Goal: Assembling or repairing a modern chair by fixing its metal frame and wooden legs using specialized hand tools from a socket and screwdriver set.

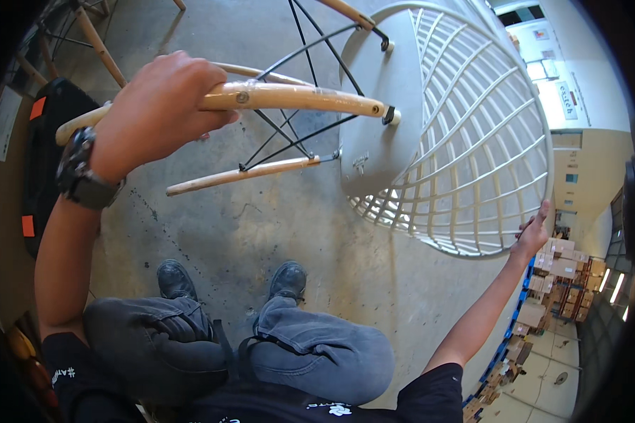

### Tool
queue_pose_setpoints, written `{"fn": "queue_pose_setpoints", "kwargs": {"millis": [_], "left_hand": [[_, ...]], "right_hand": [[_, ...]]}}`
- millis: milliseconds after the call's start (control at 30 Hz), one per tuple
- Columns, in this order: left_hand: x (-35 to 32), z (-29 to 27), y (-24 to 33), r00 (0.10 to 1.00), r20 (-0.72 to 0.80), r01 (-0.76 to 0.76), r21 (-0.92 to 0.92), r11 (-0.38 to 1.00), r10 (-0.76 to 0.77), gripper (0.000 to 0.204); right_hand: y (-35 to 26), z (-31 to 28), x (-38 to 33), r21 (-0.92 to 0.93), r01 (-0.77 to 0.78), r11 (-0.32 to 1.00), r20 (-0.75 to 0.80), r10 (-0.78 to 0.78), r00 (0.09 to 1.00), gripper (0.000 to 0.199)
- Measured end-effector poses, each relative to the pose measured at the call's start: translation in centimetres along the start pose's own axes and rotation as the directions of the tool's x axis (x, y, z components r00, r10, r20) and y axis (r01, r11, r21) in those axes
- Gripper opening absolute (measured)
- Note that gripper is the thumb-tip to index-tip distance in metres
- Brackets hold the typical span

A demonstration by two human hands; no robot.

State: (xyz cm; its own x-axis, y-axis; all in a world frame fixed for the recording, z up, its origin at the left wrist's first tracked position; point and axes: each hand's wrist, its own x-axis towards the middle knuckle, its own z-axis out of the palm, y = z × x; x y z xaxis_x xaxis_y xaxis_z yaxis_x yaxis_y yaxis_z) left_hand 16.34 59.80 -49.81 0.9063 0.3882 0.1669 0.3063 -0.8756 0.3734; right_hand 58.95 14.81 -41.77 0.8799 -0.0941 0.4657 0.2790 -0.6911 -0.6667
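Chair [430, 127] is tipped on its side and held off the concrete floor [282, 233]: white seat shell with a slatted, grid-like back, black wire bracing, pale wooden legs pointing left. Left hand [159, 109] has its fingers wrapped tight around the upper wooden leg [296, 99]. Right hand [533, 233] grips the lower rim of the slatted back, fingers curled over the edge.

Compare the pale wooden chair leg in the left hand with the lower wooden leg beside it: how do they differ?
The gripped pale wooden chair leg is wrapped by the left hand; the lower wooden leg is untouched. The gripped leg looks thicker and nearer the camera; the lower one looks slimmer. Both run out sideways from the white plastic slatted chair, joined by black wire bracing. The right hand holds the chair's rim.
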Motion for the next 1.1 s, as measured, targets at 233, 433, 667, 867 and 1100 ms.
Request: {"fn": "queue_pose_setpoints", "kwargs": {"millis": [233, 433, 667, 867, 1100], "left_hand": [[-0.2, 0.1, 2.8, 0.984, 0.163, 0.085, -0.096, 0.992, -0.068, 0.023], [-3.2, 1.7, 4.0, 0.98, 0.197, 0.062, -0.135, 0.989, -0.034, 0.03], [-3.2, 1.2, 5.0, 0.978, 0.206, 0.041, -0.126, 0.991, -0.014, 0.032], [-2.9, 0.5, 5.4, 0.961, 0.27, 0.087, -0.109, 0.99, -0.055, 0.032], [-2.9, 0.5, 6.6, 0.956, 0.291, 0.048, -0.004, 0.999, -0.045, 0.029]], "right_hand": [[1.0, -0.1, 1.3, 0.187, 0.014, 0.982, 0.056, -0.025, 0.998, 0.059], [7.0, 1.6, 2.2, 0.241, 0.055, 0.969, 0.103, -0.082, 0.991, 0.056], [3.1, -1.2, 1.3, 0.18, -0.025, 0.983, 0.148, -0.002, 0.989, 0.064], [3.5, -0.5, -3.9, -0.122, 0.198, 0.973, -0.238, -0.222, 0.945, 0.068], [1.0, 3.3, -15.6, 0.025, 0.049, 0.998, 0.153, -0.052, 0.987, 0.112]]}}
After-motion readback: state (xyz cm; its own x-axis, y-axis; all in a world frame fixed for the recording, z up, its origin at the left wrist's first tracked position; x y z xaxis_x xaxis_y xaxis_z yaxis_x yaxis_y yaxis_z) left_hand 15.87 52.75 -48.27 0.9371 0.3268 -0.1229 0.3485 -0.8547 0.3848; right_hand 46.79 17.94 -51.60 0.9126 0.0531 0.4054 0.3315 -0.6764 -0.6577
